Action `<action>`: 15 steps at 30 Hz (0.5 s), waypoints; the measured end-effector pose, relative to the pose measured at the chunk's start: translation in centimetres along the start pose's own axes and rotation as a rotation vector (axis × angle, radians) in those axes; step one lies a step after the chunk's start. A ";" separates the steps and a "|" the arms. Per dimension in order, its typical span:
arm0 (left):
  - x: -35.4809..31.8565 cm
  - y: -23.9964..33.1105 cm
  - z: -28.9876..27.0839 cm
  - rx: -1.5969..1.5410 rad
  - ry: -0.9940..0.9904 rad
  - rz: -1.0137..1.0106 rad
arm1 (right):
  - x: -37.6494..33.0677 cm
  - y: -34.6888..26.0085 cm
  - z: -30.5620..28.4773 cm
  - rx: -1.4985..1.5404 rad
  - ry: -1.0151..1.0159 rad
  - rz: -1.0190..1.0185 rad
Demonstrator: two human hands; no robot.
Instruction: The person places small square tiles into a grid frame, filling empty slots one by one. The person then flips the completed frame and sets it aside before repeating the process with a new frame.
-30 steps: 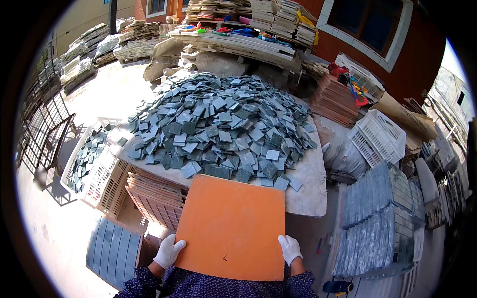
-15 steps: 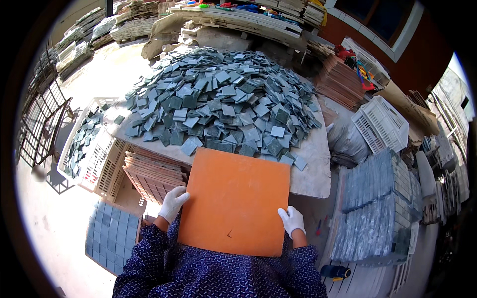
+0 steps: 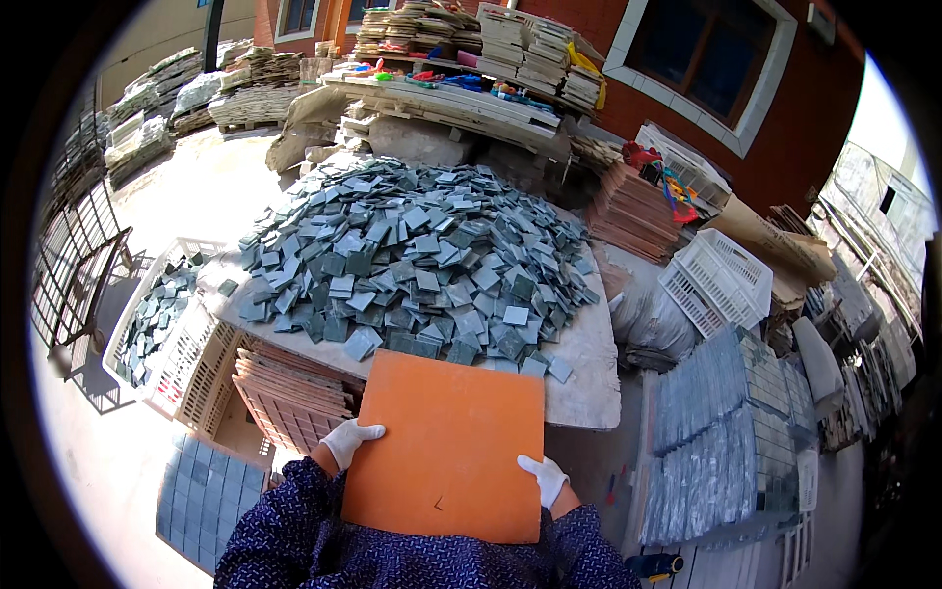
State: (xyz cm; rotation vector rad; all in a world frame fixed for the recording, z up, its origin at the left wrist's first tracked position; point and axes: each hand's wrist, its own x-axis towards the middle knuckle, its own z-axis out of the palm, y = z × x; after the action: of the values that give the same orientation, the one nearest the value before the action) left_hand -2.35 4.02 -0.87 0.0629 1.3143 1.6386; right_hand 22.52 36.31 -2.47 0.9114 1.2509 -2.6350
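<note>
A flat square orange board (image 3: 446, 442) is held in front of my body, with a small dark check-shaped mark near its lower edge. My left hand (image 3: 348, 443), in a white glove, grips its left edge, the thumb lying on the face. On the opposite edge my right hand (image 3: 544, 478), gloved alike, has its thumb on the face too; the other fingers of both hands are hidden behind the board. Just beyond the board's far edge a large heap of small square grey-green stone tiles (image 3: 422, 260) covers much of a pale worktable (image 3: 587, 388).
Left of the table stand a white crate (image 3: 211, 378) of loose tiles, a tiled sheet (image 3: 208, 496) and stacked reddish-brown panels (image 3: 294, 398). To the right are wrapped tile stacks (image 3: 702, 447), white crates (image 3: 721, 280) and a dark bottle (image 3: 654, 565). Stone piles (image 3: 260, 93) lie behind.
My view has tilted upward, so the heap, board and hands sit lower in the picture and more of the wall shows. Both hands keep their hold on the board.
</note>
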 end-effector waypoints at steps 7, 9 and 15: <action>-3.0 5.2 3.0 0.031 -0.027 0.270 | -2.5 -4.0 2.8 -0.167 0.052 -0.327; -4.0 8.7 4.6 0.091 -0.081 0.423 | -4.2 -7.7 5.6 -0.357 0.086 -0.572; -7.1 15.1 4.8 0.839 -0.182 1.093 | -4.0 -12.6 2.8 -0.604 -0.008 -0.798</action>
State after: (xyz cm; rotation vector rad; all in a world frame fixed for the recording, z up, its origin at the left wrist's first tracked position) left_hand -5.74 3.70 16.18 1.6246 1.8693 1.6731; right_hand 20.45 41.90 9.69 0.3241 2.6197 -2.3772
